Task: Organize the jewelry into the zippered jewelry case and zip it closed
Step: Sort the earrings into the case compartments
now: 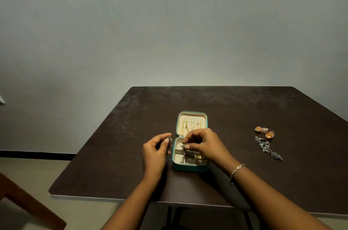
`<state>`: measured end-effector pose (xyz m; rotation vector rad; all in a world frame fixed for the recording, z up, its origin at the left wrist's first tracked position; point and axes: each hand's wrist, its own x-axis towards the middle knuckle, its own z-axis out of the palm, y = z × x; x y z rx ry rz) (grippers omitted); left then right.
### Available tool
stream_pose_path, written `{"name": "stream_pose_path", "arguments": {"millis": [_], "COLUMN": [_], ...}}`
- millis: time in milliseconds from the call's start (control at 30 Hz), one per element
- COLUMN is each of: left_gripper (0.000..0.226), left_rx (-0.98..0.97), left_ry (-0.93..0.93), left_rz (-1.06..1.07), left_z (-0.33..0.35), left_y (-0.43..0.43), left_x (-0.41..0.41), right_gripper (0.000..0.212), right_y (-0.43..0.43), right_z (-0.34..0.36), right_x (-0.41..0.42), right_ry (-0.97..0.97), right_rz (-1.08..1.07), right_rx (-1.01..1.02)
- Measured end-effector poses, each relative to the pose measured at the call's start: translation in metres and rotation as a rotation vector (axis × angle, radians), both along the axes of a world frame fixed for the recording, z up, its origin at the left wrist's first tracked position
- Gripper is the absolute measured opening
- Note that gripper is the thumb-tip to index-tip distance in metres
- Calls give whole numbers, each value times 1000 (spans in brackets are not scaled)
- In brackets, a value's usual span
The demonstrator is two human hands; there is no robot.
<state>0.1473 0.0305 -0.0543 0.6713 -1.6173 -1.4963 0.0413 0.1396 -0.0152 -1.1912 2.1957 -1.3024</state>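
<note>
From my remote seat I am seeing a wooden chair corner (28,205) poking in at the lower left, below the dark brown table (113,164). The person's left hand (156,152) is hovering just left of the case. Its fingers are curled, and the thumb and fingertips are pinching a dark silver earring (170,142) above the tabletop.

The teal jewelry case (190,168) is lying open near the table's middle, towards the near edge. Its long axis is running straight away from me: the tray half is sitting nearer and the lid (192,114) is lying back beyond it, showing its cream lining. I am not making out any writing or logo on it. A gold chain (183,128) is hanging lengthwise along the lid's lining, left of centre.

The right hand (205,145) is reaching over the hinge line and the tray. Its fingers are bent, and thumb and forefinger are pinching a second dark earring (184,147) over the tray's far-left part. I cannot tell whether it is touching the lining. Small gold pieces (199,157) are sitting in a compartment under that hand, partly hidden. A silver chain bracelet (237,169) is hanging on the right wrist.

Well to the right, apart from the case, orange-gold earrings (264,132) are lying in a small cluster. Just in front of them a dark silver ornate chain (268,148) is stretching diagonally from far-left to near-right.
</note>
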Motion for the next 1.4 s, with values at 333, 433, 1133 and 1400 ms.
{"name": "stream_pose_path", "arguments": {"millis": [333,433,1133,1400], "left_gripper": [23,21,29,25], "left_rx": [8,-2,-52,-63], "left_ry": [36,37,84,34], "left_rz": [18,7,-66,12], "left_z": [-3,-2,5,4], "left_y": [-2,-1,-5,-5], "left_x": [3,2,-2,-2], "right_gripper": [8,9,24,16], "right_y": [-19,-22,-26,-24], "right_z": [-4,-3,12,11], "right_x": [6,6,-3,-7], "right_ry": [230,254,204,288], "right_rz": [126,167,192,201], "right_rx": [255,287,-15,3]}}
